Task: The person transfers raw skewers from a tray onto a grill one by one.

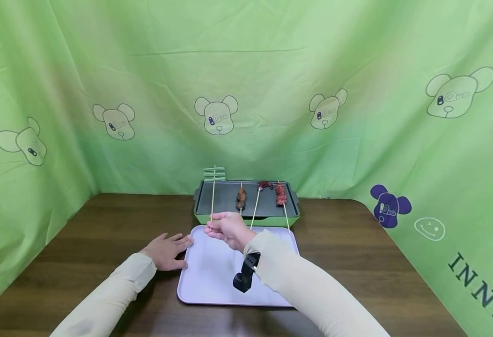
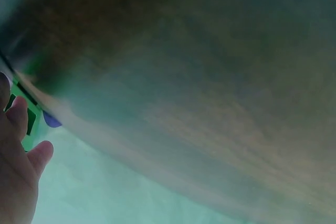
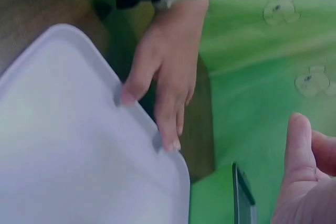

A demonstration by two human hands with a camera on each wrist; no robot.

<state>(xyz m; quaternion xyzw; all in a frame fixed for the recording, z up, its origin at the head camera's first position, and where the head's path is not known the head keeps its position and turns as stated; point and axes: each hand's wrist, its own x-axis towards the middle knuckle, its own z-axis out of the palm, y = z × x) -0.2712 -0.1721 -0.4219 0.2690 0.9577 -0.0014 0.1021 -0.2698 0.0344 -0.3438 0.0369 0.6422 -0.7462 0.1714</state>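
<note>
My right hand (image 1: 228, 229) pinches the lower end of a wooden skewer (image 1: 213, 199) between thumb and fingers. Flat green vegetable strips (image 1: 214, 174) are threaded crosswise at its far end, which overlaps the back left corner of a dark grill plate (image 1: 223, 194) in the head view. Fingers extended, my left hand (image 1: 168, 252) touches the left rim of a pale lilac tray (image 1: 212, 285). The right wrist view shows the left hand's thumb and fingertips (image 3: 168, 142) on that rim; the skewer is hidden there.
On the grill lie a brown meat skewer (image 1: 240, 199), a skewer with a dark red curled piece (image 1: 265, 186) and a red meat skewer (image 1: 281, 194). Some sticks reach over the grill's front toward the tray. A green curtain (image 1: 271, 154) hangs behind the wooden table (image 1: 339, 262).
</note>
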